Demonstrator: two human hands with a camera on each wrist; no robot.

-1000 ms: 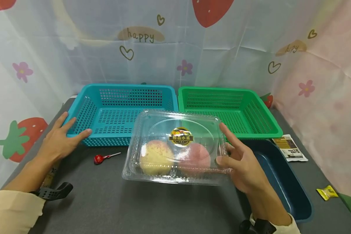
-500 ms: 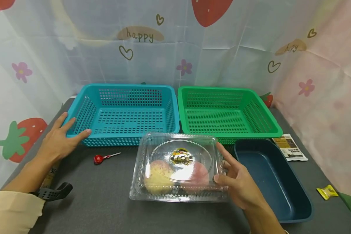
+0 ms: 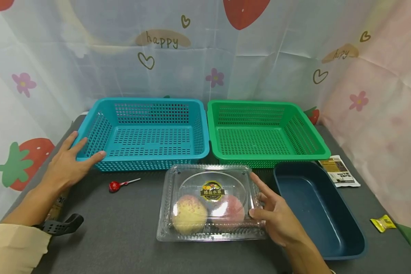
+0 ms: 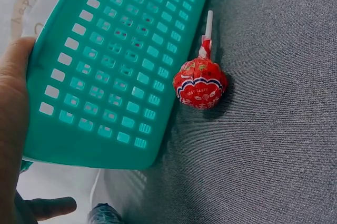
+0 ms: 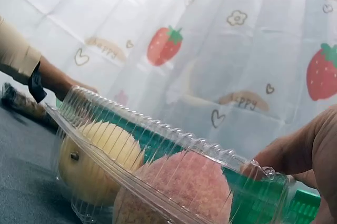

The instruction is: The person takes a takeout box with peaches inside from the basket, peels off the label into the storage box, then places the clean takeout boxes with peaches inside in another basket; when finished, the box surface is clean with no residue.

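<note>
A clear plastic fruit box (image 3: 205,230) with a black and gold label lies at the middle front, on or just above the grey table. Inside it are a yellow peach-like fruit (image 3: 189,215) and a pink one (image 3: 230,211). My right hand (image 3: 277,217) grips the box's right end, thumb on top; its lower fingers are partly hidden. My left hand (image 3: 64,167), fingers spread and fairly straight, rests at the left front corner of the blue basket (image 3: 150,164). A red lollipop (image 4: 200,84) lies beside that basket in the left wrist view.
A green basket (image 3: 268,161) stands right of the blue one. In front of it is a dark blue tray (image 3: 357,243). A white and brown packet (image 3: 340,173) and a yellow wrapped candy (image 3: 383,223) lie at the right. A partly hidden packet (image 3: 57,205) lies under my left forearm.
My right hand has lowered the fruit box toward me, away from the baskets, and the box now looks flatter. My left hand has stayed at the blue basket.
</note>
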